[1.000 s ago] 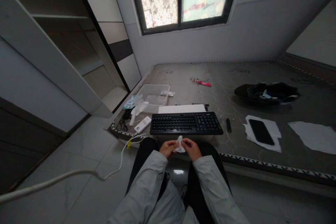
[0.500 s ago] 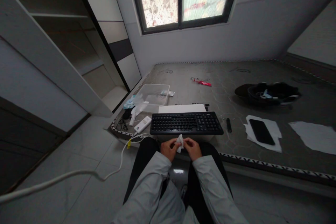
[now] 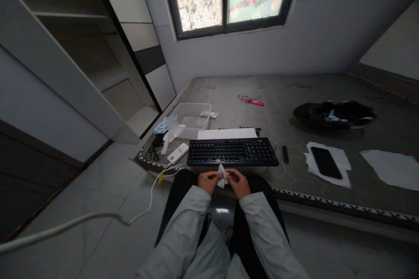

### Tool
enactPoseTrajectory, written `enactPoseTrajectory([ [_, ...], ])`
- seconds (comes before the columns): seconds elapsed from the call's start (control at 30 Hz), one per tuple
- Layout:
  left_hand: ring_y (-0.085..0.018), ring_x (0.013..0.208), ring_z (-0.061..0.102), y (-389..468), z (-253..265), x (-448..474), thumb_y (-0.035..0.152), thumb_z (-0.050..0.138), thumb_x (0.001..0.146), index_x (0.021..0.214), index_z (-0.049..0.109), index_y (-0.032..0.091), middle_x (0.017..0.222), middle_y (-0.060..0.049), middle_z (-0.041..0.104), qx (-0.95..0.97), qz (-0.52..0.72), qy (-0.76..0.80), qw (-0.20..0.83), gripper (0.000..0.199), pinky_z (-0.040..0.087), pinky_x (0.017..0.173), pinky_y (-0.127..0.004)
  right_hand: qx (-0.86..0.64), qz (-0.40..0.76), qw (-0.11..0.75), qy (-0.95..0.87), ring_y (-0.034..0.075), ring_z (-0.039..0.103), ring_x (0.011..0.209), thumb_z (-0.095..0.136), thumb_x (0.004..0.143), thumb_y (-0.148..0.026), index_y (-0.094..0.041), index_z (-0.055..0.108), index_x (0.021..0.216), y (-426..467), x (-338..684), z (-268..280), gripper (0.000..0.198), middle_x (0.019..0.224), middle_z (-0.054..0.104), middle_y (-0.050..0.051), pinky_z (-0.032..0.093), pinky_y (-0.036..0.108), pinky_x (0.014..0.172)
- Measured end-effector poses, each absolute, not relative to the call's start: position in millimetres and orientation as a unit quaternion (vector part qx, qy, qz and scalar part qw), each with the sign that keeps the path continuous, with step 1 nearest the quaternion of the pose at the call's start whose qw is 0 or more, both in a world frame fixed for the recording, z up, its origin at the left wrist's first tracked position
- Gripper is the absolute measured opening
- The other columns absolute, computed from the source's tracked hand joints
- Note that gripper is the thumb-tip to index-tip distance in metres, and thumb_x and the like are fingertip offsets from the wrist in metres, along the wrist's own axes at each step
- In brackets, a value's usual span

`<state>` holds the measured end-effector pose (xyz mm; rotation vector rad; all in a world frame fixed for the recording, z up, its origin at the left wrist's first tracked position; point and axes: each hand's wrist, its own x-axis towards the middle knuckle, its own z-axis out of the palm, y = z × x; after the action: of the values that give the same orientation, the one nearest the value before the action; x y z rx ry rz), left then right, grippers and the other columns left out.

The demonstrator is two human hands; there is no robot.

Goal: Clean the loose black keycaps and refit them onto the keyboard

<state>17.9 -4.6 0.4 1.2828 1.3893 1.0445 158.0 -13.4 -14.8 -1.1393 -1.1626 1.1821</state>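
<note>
Grey quilted mattress [image 3: 278,96], long black keyboard [image 3: 232,151] at its near edge, bare left hand [image 3: 208,182] and right hand [image 3: 239,182] on a crumpled white tissue [image 3: 223,173].
Keyboard lies lengthwise, flat white panel [image 3: 227,134] showing just behind it; dark brimmed cap [image 3: 322,125] well off to the right, clear rectangular plastic box [image 3: 188,113] back left. Torn white paper sheet [image 3: 344,162] at right, black phone [image 3: 326,163] on top; white oblong block [image 3: 177,154] with cable just left of keyboard. Both hands side by side over the lap, fingers curled, thumb and fingertips pinched on the tissue; slim black stick [image 3: 285,154] just right of keyboard. Tissue sits between the hands, near the keyboard's front edge, upper end poking up.
</note>
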Motion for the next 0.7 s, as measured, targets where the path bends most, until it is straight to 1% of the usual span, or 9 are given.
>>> enactPoseTrajectory([
  [0.1,-0.022,0.070,0.064,-3.1,-1.6,14.3,0.041,0.063,0.066,0.083,0.072,0.013,0.077,-0.009,0.072,0.539,0.429,0.549,0.474,0.035,0.049,0.063,-0.028,-0.488,0.494,0.525,-0.493,0.019,0.061,0.070,0.063,0.067,-0.039,-0.016,0.063,0.088,-14.8,156.1,-15.1,0.031,0.079,0.066,0.006,0.050,0.029,0.065],
  [0.17,-0.023,0.073,0.064,-2.0,-2.4,13.0,0.042,0.061,0.067,0.084,0.072,0.013,0.080,-0.009,0.072,0.543,0.430,0.547,0.470,0.035,0.049,0.066,-0.029,-0.492,0.484,0.522,-0.502,0.017,0.060,0.066,0.065,0.065,-0.037,-0.017,0.062,0.093,-16.0,154.6,-13.8,0.035,0.076,0.065,0.004,0.050,0.029,0.064],
  [0.27,-0.023,0.073,0.064,-0.6,-4.7,13.0,0.042,0.061,0.067,0.084,0.071,0.012,0.079,-0.009,0.072,0.539,0.433,0.552,0.467,0.036,0.049,0.065,-0.028,-0.483,0.457,0.532,-0.524,0.016,0.059,0.066,0.068,0.063,-0.033,-0.019,0.058,0.099,-18.3,152.4,-10.2,0.040,0.083,0.064,0.004,0.050,0.028,0.065],
  [0.37,-0.022,0.069,0.064,-0.3,-6.9,14.4,0.042,0.063,0.065,0.082,0.071,0.011,0.076,-0.009,0.072,0.528,0.437,0.559,0.466,0.036,0.049,0.061,-0.027,-0.495,0.414,0.547,-0.533,0.015,0.059,0.067,0.067,0.063,-0.031,-0.020,0.058,0.095,-20.3,151.2,-8.3,0.035,0.089,0.063,0.004,0.050,0.027,0.065],
  [0.47,-0.020,0.065,0.064,-1.2,-5.3,16.4,0.042,0.064,0.063,0.081,0.072,0.012,0.073,-0.008,0.071,0.516,0.446,0.567,0.462,0.036,0.048,0.058,-0.026,-0.515,0.378,0.556,-0.531,0.015,0.060,0.066,0.065,0.065,-0.032,-0.019,0.059,0.088,-21.8,151.4,-8.9,0.027,0.084,0.063,0.003,0.050,0.027,0.063],
  [0.57,-0.019,0.064,0.063,-2.0,0.1,18.4,0.042,0.065,0.063,0.079,0.071,0.012,0.072,-0.007,0.071,0.506,0.461,0.569,0.455,0.035,0.048,0.058,-0.025,-0.526,0.341,0.548,-0.554,0.016,0.061,0.070,0.062,0.068,-0.034,-0.020,0.062,0.085,-22.7,152.8,-9.7,0.022,0.086,0.064,0.004,0.050,0.027,0.065],
  [0.7,-0.018,0.064,0.063,-2.3,3.9,20.1,0.042,0.064,0.063,0.079,0.071,0.012,0.071,-0.007,0.071,0.503,0.473,0.568,0.448,0.035,0.048,0.059,-0.025,-0.539,0.290,0.532,-0.585,0.018,0.061,0.085,0.056,0.075,-0.035,-0.021,0.065,0.087,-22.6,154.4,-10.8,0.021,0.091,0.065,0.005,0.049,0.031,0.077],
])
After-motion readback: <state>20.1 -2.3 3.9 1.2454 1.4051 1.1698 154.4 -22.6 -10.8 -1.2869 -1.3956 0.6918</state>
